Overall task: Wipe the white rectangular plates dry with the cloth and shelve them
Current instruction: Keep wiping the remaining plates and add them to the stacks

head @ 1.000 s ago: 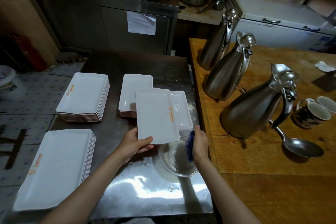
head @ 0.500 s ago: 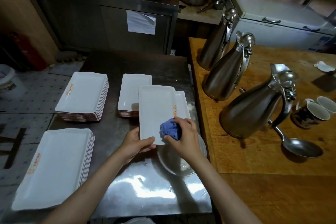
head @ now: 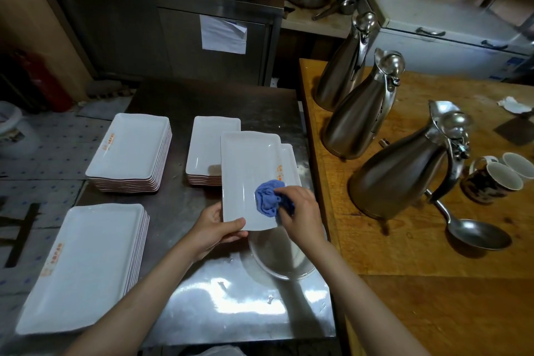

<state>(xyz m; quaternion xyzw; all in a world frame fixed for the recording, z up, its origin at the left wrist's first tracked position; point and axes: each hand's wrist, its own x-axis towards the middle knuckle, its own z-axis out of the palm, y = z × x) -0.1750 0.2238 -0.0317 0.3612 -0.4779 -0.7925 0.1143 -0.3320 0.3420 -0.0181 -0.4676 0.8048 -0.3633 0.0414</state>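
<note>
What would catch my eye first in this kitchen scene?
Probably the blue cloth, which the right hand presses onto a white plate gripped at its near edge by the left hand. Next, the three steel jugs on the wooden table at right.

Glossy white plate (head: 248,170), crumpled blue cloth (head: 268,201) — shiny steel table (head: 231,306), matt wooden counter (head: 419,254).

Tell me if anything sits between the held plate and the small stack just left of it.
Nothing visible does. The left hand grips the plate by its near corner while the right hand presses the blue cloth on it. The small stack lies directly beside it, its top bare.
</note>
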